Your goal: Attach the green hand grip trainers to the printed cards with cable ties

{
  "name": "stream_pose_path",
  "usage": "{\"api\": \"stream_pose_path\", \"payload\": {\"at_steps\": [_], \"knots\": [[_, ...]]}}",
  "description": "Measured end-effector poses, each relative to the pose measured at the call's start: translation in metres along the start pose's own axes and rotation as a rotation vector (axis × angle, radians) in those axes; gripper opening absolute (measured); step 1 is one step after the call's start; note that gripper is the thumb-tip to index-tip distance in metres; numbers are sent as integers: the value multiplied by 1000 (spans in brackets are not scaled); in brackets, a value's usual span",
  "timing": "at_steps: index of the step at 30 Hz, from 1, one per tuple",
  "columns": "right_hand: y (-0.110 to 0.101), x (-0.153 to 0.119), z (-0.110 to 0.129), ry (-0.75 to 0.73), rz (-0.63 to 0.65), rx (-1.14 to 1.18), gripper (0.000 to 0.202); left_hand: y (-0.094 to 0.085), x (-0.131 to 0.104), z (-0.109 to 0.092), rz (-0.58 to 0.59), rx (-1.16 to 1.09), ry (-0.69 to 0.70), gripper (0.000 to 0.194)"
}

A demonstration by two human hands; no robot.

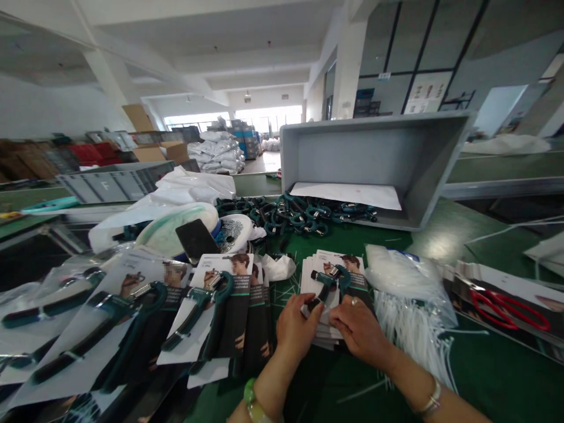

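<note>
Desk (326,382): green top, littered with loose white strips, carrying everything close by
Left hand (293,329): grip clamped on one handle of a dark green hand exerciser (328,281), apparently to steady it against the card beneath
Right hand (359,329): fingers curled together beside the other handle; cannot tell whether they clamp anything
Card stack (311,267): printed cards in a squared pile under the exerciser, probably set centrally so both hands reach it
Cable ties (409,323): loose white bunch spilling from a clear bag (396,270), just right of the stack, presumably for easy picking
Scissors (489,292): red handles, lying on more cards at far right
Carded exercisers (222,291): overlapping group at left, white ties visible round some handles
White dish (247,226): holds small metal pieces
Shallow basin (163,229): pale, contents not clear; phone (196,239) leaning at its rim, likely propped
Loose exercisers (304,214): tangled heap at the mouth of the grey bin
Grey bin (374,153): tipped on its side, opening towards the person, seemingly for reach; white sheet (348,194) inside
Grey crate (118,182): farther left, contents hidden
White sacks (215,153): stacked in the background, near bright windows
</note>
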State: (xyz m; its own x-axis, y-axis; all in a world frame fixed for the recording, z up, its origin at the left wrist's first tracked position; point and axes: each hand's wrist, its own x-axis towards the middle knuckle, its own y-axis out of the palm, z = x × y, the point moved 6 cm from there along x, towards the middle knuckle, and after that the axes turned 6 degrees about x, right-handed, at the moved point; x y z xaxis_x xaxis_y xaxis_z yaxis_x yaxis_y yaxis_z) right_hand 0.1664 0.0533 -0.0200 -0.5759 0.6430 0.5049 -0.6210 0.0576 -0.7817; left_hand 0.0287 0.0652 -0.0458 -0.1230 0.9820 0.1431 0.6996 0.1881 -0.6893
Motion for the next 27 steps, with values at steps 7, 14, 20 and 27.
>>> {"api": "stream_pose_path", "payload": {"at_steps": [7,14,20,27], "knots": [[-6,-2,1,11,-128,37,20,7,8,-7,35,86,-88,34],[-8,-9,5,173,-267,61,20,3,10,-7,49,99,-51,35],[-30,-11,-6,160,-103,-21,21,7,5,-10,2,177,41,33],[-192,-107,-151,714,-170,-647,24,8,3,-7,-5,222,43,30]]}}
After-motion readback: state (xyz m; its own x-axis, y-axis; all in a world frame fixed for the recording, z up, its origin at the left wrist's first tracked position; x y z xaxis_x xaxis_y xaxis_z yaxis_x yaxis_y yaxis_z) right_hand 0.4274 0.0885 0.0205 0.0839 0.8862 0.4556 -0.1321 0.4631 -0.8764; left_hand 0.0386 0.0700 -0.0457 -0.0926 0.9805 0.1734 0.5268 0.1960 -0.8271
